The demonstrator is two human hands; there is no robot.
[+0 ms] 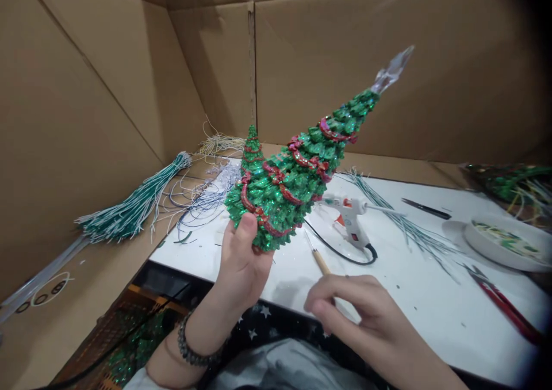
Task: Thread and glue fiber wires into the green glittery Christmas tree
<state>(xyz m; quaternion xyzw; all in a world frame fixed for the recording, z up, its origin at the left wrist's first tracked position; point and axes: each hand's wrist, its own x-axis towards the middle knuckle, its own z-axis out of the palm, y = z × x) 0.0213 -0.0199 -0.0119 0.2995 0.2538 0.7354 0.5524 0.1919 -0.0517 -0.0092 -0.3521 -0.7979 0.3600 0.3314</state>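
Note:
My left hand (pixel 245 263) grips a glittery green Christmas tree ornament (pixel 297 177) near its base, thumb on the near side. Red garlands with bows wrap the tree, and its clear pointed tip (pixel 392 71) leans up to the right. My right hand (pixel 357 309) is lower down, with thumb and forefinger pinched together. Whether anything is between those fingertips is hidden. Just beyond them a wooden-handled tool (pixel 320 262) with a thin metal shaft shows on the white table; the hand covers its near end, and I cannot tell if they touch.
Behind the ornament lies a white glue gun (pixel 353 220) with a black cord. A smaller green tree (pixel 252 142) stands at the back. Green wire bundles (pixel 138 200), tweezers (pixel 425 208), red-handled cutters (pixel 502 304) and a white bowl (pixel 483 245) lie around. Cardboard walls (pixel 345 62) enclose the table.

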